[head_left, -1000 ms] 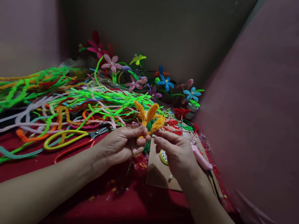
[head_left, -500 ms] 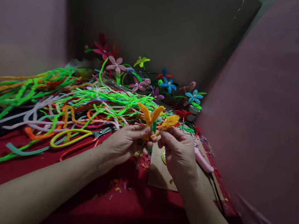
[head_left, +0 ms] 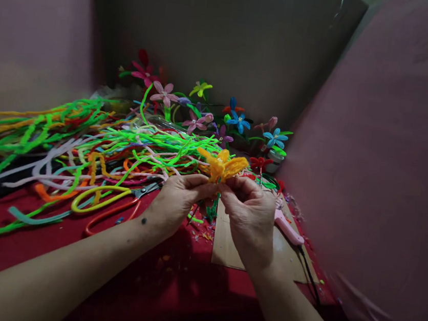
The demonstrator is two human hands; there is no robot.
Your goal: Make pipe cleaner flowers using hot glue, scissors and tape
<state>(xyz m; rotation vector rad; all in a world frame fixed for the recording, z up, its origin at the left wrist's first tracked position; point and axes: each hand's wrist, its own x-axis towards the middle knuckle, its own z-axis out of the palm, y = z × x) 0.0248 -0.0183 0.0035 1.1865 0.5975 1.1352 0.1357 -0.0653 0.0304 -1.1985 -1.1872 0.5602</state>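
An orange pipe-cleaner flower [head_left: 221,164] with fuzzy looped petals is held up at the centre of the head view. My left hand [head_left: 176,202] pinches it from the left at its base. My right hand [head_left: 250,216] pinches the same base from the right, fingers curled close against the left hand's fingertips. A green stem [head_left: 211,213] hangs down below the two hands. Both hands hover above a red cloth [head_left: 168,289].
A big heap of loose pipe cleaners [head_left: 85,140], mostly green, lies to the left. Scissors with yellow and orange handles [head_left: 109,200] lie by my left wrist. Finished flowers [head_left: 237,121] stand at the back. A pink tool [head_left: 287,228] rests on cardboard [head_left: 227,244] at right.
My right hand brought a separate orange petal in against the two petals in my left hand. The petals are now bunched together, and both hands have closed up on the base.
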